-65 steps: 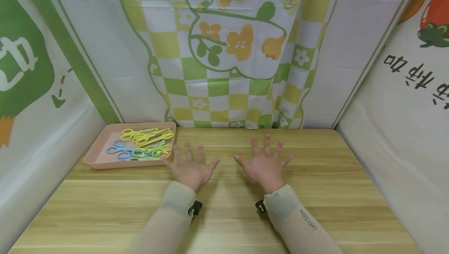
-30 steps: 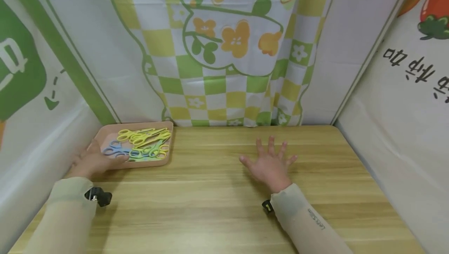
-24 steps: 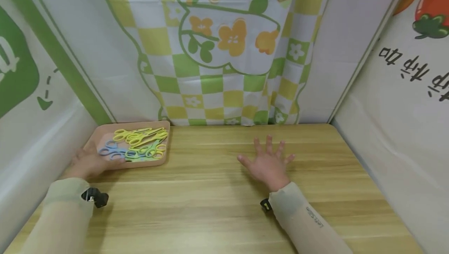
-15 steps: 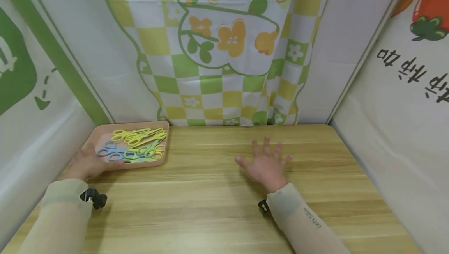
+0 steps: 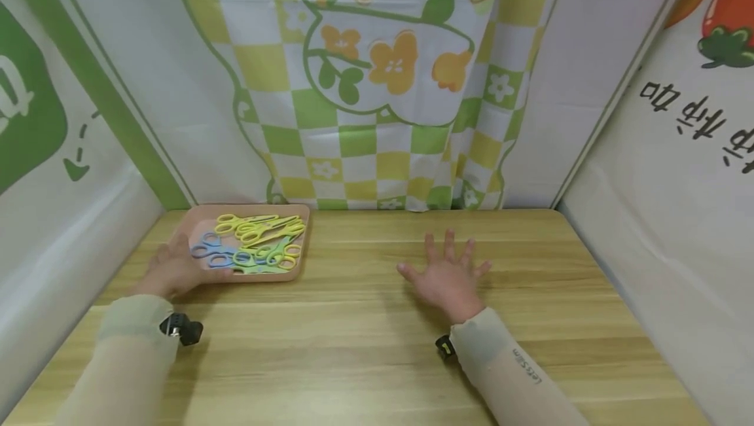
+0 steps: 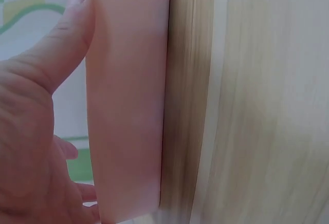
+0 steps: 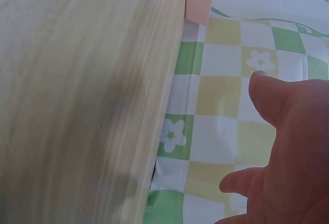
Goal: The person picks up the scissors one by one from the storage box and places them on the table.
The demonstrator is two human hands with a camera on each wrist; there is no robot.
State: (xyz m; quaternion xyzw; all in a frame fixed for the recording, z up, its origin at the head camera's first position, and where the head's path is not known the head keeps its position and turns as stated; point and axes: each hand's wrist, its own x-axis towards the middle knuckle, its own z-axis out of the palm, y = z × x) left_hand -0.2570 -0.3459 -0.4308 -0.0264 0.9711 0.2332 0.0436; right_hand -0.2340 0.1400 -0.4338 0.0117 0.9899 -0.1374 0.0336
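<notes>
A shallow pink tray (image 5: 203,211) lies on the wooden table at the back left. Inside it are several pairs of scissors: yellow ones (image 5: 259,230), blue ones (image 5: 207,250) and green ones (image 5: 259,267). My left hand (image 5: 175,270) grips the tray's near left corner, fingers along the left end and thumb on the near rim. In the left wrist view, the thumb (image 6: 74,34) lies right at the rim of the tray's wall (image 6: 128,100). Fingers spread, my right hand (image 5: 449,282) is held over the right half of the table and holds nothing.
Behind the table (image 5: 353,347) hangs a green and yellow checked curtain (image 5: 377,138). Printed white cloth walls stand at the left (image 5: 106,216) and right (image 5: 665,216). Each wrist wears a small black device, such as the left one (image 5: 182,329).
My left hand has moved left from the middle of the table to the tray's left end. In the last half second the tray has slid right along with that hand. My right hand stays spread.
</notes>
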